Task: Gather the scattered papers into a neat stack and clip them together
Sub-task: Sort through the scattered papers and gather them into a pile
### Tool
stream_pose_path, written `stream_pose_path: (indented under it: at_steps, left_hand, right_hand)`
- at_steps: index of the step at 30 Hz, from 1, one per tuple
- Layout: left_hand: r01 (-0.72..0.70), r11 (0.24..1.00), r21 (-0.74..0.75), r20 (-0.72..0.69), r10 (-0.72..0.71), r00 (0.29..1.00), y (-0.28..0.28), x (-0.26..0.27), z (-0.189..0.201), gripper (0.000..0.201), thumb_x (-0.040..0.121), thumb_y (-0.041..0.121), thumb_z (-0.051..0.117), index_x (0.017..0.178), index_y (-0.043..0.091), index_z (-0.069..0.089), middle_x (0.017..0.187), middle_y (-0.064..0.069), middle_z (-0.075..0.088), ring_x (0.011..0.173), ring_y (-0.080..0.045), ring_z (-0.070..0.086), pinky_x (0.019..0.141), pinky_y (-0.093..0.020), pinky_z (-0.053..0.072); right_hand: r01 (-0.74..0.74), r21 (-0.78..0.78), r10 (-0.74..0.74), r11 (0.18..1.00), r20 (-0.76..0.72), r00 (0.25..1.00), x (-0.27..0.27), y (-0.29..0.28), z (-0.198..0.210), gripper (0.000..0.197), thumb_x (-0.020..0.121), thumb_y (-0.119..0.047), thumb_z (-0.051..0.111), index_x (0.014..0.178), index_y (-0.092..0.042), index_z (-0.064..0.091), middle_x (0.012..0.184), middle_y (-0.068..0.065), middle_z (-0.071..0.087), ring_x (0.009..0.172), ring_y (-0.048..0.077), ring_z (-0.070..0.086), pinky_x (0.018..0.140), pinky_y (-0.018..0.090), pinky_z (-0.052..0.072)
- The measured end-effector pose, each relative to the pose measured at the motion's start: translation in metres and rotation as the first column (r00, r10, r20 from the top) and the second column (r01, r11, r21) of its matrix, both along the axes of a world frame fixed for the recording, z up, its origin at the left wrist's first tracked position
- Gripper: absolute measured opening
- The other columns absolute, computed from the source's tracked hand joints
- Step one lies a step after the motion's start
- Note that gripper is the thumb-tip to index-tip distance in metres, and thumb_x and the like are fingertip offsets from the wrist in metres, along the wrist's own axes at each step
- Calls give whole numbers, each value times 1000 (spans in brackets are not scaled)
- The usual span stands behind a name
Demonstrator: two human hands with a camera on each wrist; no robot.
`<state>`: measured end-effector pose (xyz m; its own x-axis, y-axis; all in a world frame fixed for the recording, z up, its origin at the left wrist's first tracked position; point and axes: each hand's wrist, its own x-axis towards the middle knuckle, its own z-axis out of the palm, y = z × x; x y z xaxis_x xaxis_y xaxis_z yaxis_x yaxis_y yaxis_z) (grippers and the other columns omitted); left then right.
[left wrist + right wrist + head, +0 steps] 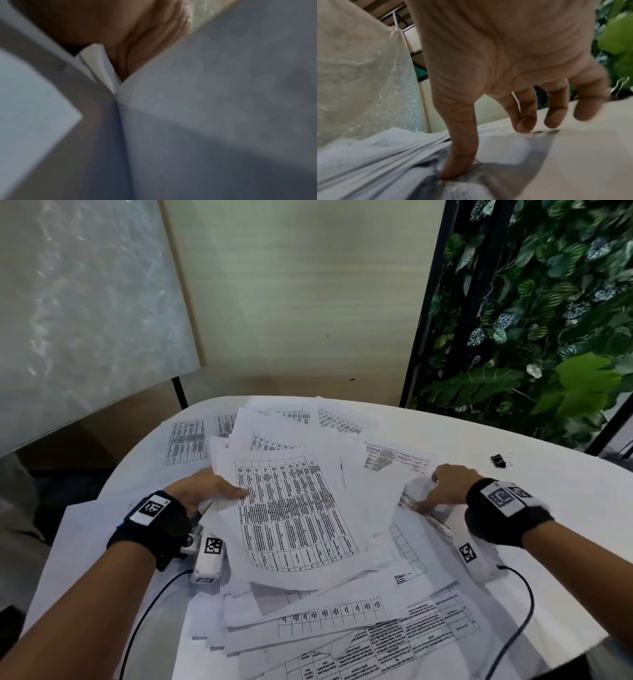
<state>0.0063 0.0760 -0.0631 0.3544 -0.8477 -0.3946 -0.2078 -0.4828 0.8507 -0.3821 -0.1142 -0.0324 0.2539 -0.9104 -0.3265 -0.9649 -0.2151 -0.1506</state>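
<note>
1. Table [565,508]: white, rounded top, seen from the head view; it carries every item below.
2. Papers [294,508]: many printed sheets with tables, lying in a loose, overlapping heap across the middle and near part of the table. The sheets are fanned at differing angles, with edges out of line.
3. Top sheet [291,501]: its long axis runs roughly from the near edge of the table toward the far edge, tilted slightly to the left at the far end. Its printed table follows the same direction. Its left edge is raised off the heap.
4. Left hand [205,489]: at the left edge of the top sheet. The thumb lies on the upper face and the fingers are hidden under the paper, so the hand pinches that edge. In the left wrist view the palm [145,40] shows above blurred sheet edges.
5. Right hand [448,484]: at the right side of the heap, fingers spread and bent downward, holding nothing. In the right wrist view the thumb [458,155] presses on a printed sheet; the other fingertips [523,124] reach down to the surface, though the blur hides whether all of them touch.
6. Binder clip [497,460]: black, lying on bare table beyond and right of the right hand, well apart from the papers.
7. Leafy plant wall [548,320]: behind the table, at right.
</note>
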Motion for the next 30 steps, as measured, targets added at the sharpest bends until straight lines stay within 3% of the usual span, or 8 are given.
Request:
stream_pose_path:
  at_steps: [5, 9, 12, 17, 21, 24, 27, 30]
  left_hand:
    - [-79, 997, -21, -39, 78, 996, 0, -2, -1, 40, 85, 7, 75, 122, -6, 66, 123, -15, 67, 118, -32, 61, 94, -32, 46]
    - [-99, 994, -37, -100, 95, 990, 2, -4, 1, 34, 83, 1, 74, 116, -2, 70, 122, -17, 71, 113, -34, 67, 84, -31, 53]
    - [-76, 996, -40, -155, 69, 986, 3, -4, 1, 33, 80, -2, 76, 112, 3, 72, 119, -16, 73, 109, -35, 70, 68, -27, 60]
    - [-89, 995, -41, -154, 81, 985, 2, -4, -1, 27, 80, -1, 77, 107, 1, 73, 112, -16, 75, 93, -28, 76, 59, -23, 59]
    - [-108, 994, -28, -178, 101, 979, 2, -8, 2, 12, 89, -3, 67, 99, 1, 72, 100, -8, 78, 69, -17, 77, 50, -20, 55]
    - [-146, 989, -27, -213, 137, 968, 2, -13, 3, 21, 93, 4, 65, 112, -2, 69, 101, -13, 78, 68, -18, 76, 52, -24, 57]
    - [-189, 981, -37, -269, 172, 948, 4, -18, 11, 31, 102, 26, 54, 111, -1, 66, 62, -10, 73, 48, -14, 69, 47, -20, 55]
    - [-218, 975, -35, -350, 193, 917, 5, -11, 15, 63, 83, 71, 61, 120, 19, 69, 102, -13, 76, 100, -28, 71, 97, -46, 55]
  right_hand:
    - [-28, 68, 22, 997, 81, 996, -7, -15, 2, 45, 61, -46, 88, 74, -11, 64, 75, 2, 62, 89, 27, 64, 66, 28, 41]
    - [-47, -64, 59, 997, 193, 979, -3, -25, 27, 43, 78, -32, 79, 110, -8, 64, 111, 10, 64, 104, 27, 59, 85, 29, 43]
    - [21, -366, 126, 930, 374, 919, 5, -25, 74, 39, 83, -26, 73, 115, -8, 59, 113, 16, 62, 94, 27, 57, 78, 28, 40]
    - [349, -524, 351, 777, 820, 451, 31, 14, 141, 25, 88, -22, 65, 107, -19, 48, 102, 0, 61, 80, 9, 60, 65, 10, 46]
    - [384, -295, 235, 875, 952, 196, 68, 7, 108, 34, 82, -23, 70, 102, -19, 43, 109, 4, 64, 100, 22, 65, 90, 40, 54]
    - [254, 24, -87, 967, 967, 239, 98, 2, 45, 39, 81, -23, 73, 106, -17, 43, 114, 13, 65, 103, 32, 65, 90, 47, 54]
    - [119, 248, -274, 961, 898, 345, 118, 11, -4, 46, 83, -14, 70, 120, -11, 42, 117, 21, 64, 95, 30, 65, 80, 42, 54]
    - [25, 270, -253, 963, 864, 436, 127, 32, -27, 48, 82, -9, 68, 123, -11, 43, 112, 15, 65, 94, 29, 66, 81, 41, 57]
